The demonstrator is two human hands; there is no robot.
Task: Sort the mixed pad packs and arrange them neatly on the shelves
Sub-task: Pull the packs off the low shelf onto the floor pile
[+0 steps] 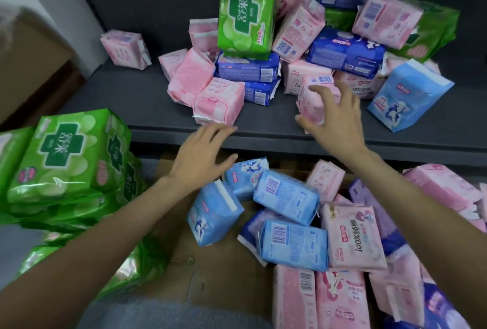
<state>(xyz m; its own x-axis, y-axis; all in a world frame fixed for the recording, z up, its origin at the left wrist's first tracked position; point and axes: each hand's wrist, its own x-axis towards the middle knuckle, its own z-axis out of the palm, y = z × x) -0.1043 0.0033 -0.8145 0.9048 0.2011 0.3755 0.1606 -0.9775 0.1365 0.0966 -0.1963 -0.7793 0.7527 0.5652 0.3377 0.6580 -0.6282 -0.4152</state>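
Pink pack (315, 100): stood at the shelf (118, 96) front, under right hand (337, 123).
Right hand: fingers spread, closing round it, not yet gripping.
Left hand (200, 154): open, empty.
Advice: grip both sides squarely.

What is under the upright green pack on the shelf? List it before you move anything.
The upright green pack stands on a dark blue pack, which lies on a second dark blue pack resting on the shelf. Anything behind that stack is covered.
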